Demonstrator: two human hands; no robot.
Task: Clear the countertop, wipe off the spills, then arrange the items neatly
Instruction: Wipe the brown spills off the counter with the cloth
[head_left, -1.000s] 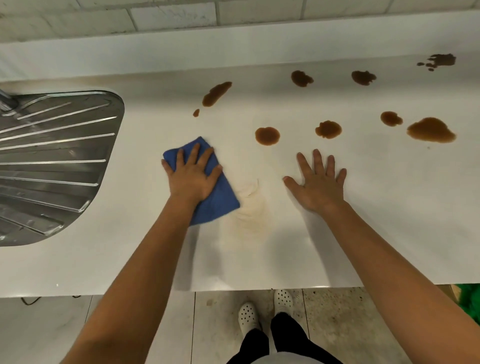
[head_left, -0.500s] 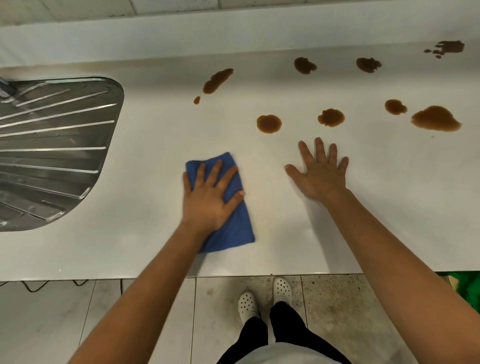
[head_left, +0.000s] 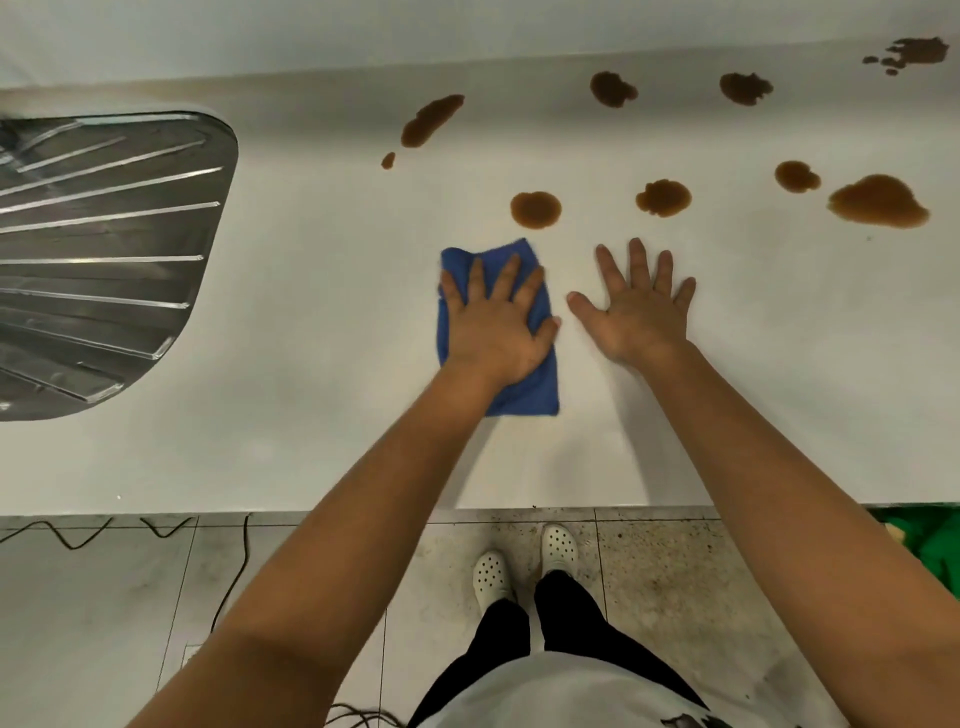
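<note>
A blue cloth (head_left: 530, 387) lies flat on the white countertop (head_left: 322, 322). My left hand (head_left: 493, 322) presses on it with fingers spread and straight. My right hand (head_left: 636, 306) rests flat on the bare counter just right of the cloth, fingers spread. Several brown spills dot the counter beyond the hands: a round spill (head_left: 536, 209) just past the cloth, another spill (head_left: 664, 198) to its right, a large puddle (head_left: 879, 201) at the far right, an elongated smear (head_left: 431, 120) further back.
A steel sink drainboard (head_left: 98, 260) is set into the counter at the left. The counter's front edge runs across the lower middle, with tiled floor, a black cable (head_left: 234, 566) and my white shoes (head_left: 524, 564) below. Something green (head_left: 919, 535) sits at the right edge.
My left hand has slid the blue cloth to the right and then forward, toward the round spill. The faint smear in front of the cloth is gone. My right hand has stayed flat in place.
</note>
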